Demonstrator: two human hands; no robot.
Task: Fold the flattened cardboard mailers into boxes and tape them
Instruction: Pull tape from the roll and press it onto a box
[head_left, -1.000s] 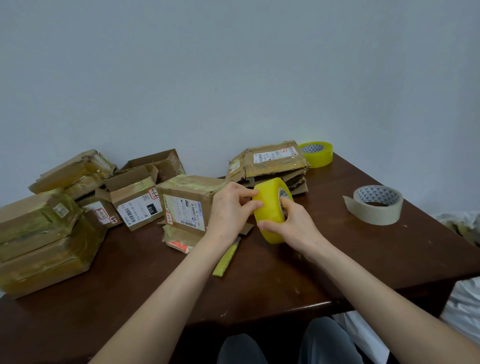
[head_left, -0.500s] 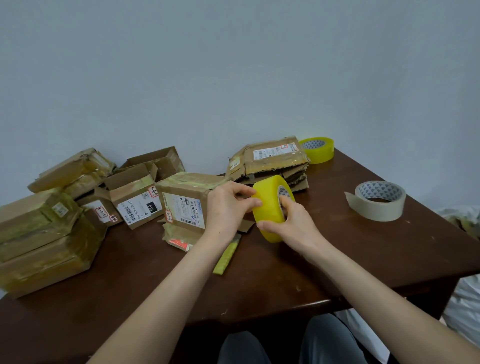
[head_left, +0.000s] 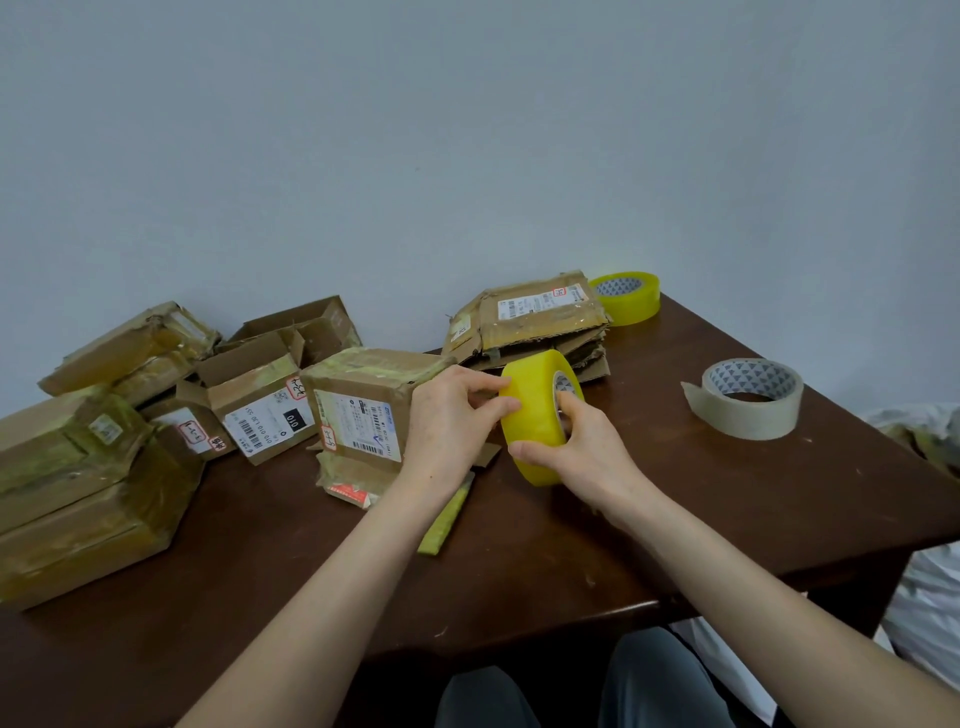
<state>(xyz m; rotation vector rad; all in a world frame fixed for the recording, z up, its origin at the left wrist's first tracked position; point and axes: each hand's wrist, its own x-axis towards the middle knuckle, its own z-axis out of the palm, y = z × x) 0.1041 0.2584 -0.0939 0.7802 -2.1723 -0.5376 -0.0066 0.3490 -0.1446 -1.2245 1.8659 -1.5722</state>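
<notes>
Little has changed in the last second: my right hand (head_left: 587, 452) still grips the yellow tape roll (head_left: 530, 410) with fingers in its core, and my left hand (head_left: 447, 415) still picks at its outer face with curled fingertips. The roll is held on edge just above the tabletop (head_left: 675, 519), beside a taped box (head_left: 358, 410) with a printed label. The tabletop is dark brown wood against a plain pale wall (head_left: 467, 156). Flattened mailers (head_left: 540, 317), creased brown cardboard, are stacked at the back. A second yellow roll (head_left: 631, 296) and a pale roll (head_left: 748, 397) lie flat to the right.
</notes>
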